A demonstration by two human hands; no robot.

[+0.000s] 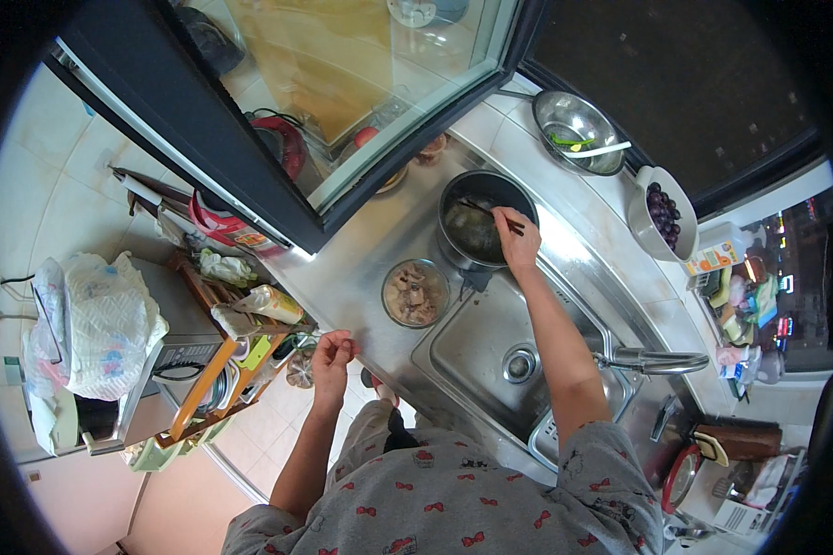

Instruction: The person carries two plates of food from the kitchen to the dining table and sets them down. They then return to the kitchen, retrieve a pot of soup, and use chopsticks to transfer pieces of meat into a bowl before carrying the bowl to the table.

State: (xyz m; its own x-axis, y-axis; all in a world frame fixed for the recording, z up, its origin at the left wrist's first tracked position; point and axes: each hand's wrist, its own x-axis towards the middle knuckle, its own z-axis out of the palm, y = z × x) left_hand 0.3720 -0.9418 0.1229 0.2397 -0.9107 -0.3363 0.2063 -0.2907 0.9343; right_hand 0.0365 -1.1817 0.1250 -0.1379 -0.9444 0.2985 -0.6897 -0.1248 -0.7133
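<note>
My right hand (517, 236) grips a pair of dark chopsticks (477, 207), whose tips reach into a dark metal pot (444, 244) with murky liquid inside. The pot stands on the steel counter at the sink's far left corner. Nearer to me, left of the sink, a glass bowl (386, 305) holds pieces of what looks like meat. My left hand (334, 352) hangs by the counter's left edge with its fingers curled; whether something small is between the fingertips cannot be told.
An open window (361, 187) juts over the counter. Right of the pot lie the steel sink (486, 347) and its faucet (656, 361). On the ledge stand a steel bowl (600, 114) with green peppers and a white colander (640, 215) of grapes. At left is a shelf rack (205, 392) with a microwave oven (180, 354).
</note>
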